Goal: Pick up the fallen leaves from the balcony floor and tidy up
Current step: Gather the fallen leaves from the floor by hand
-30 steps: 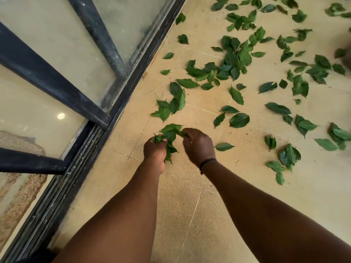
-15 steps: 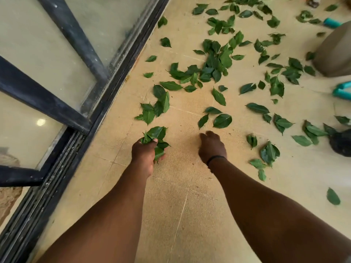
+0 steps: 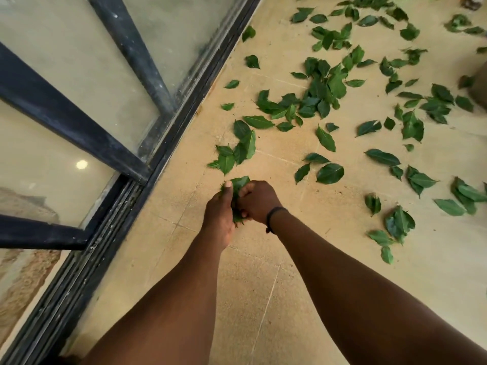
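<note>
Leaves (image 3: 326, 83) lie scattered over the tan balcony floor (image 3: 263, 299), thickest toward the far right, with a small cluster (image 3: 237, 151) just beyond my hands and a few loose ones (image 3: 329, 173) a little to its right. My left hand (image 3: 221, 212) is curled round a bunch of leaves (image 3: 238, 184), thumb up against them, and my right hand (image 3: 259, 200), the one with the dark band (image 3: 274, 218) at the wrist, is closed in against the same bunch, fingers curled onto it as if tucking a leaf in. Both hands are touching, held low over the floor, close to the dark door track (image 3: 147, 180) that runs along the left, with the glass panes (image 3: 66, 61) beyond it. I judge the job to be early: most of what fell is not yet gathered. The risk I see is the bunch itself. These leaves look smooth and springy, so as the handful grows, a loose grip could let some slide out the bottom, where a few tips already poke below my fist. If any drop near the left, they could slip into the grooves of the track, which would be fiddly to clear. I cannot see any bag or bin in view to empty the handful into.
</note>
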